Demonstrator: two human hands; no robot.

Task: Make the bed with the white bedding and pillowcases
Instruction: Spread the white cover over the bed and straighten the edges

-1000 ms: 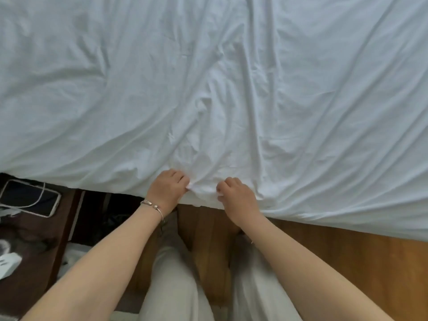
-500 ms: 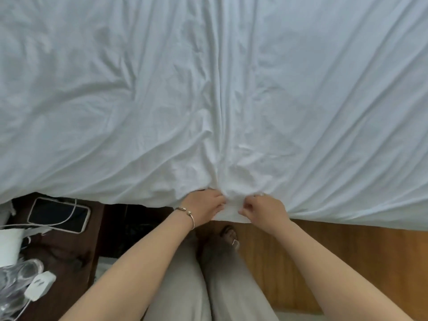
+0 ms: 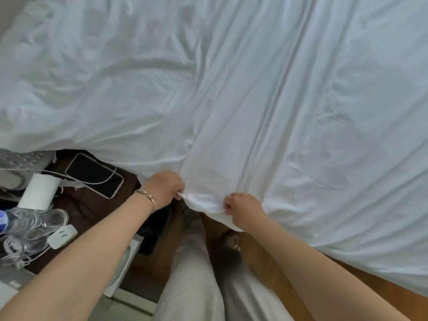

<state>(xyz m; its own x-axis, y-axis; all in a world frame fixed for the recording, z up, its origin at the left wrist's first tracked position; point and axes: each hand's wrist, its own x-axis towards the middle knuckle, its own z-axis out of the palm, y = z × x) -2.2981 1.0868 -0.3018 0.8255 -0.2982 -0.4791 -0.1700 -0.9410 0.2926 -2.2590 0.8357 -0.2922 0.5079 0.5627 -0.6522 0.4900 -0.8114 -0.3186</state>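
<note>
Both arms reach forward; the left hand (image 3: 165, 186) and right hand (image 3: 243, 207), set slightly apart, each grip the near edge of the soft, creased white sheet (image 3: 254, 100).

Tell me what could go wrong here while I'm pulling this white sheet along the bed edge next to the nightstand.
Both the left hand and right hand grip the white sheet at its edge. Its hanging edge lies close over the phone and its charging cable, so a tug could snag the cable and drag the phone off. The lying water bottle might also get knocked. Long creases may remain if the pull is uneven.
</note>
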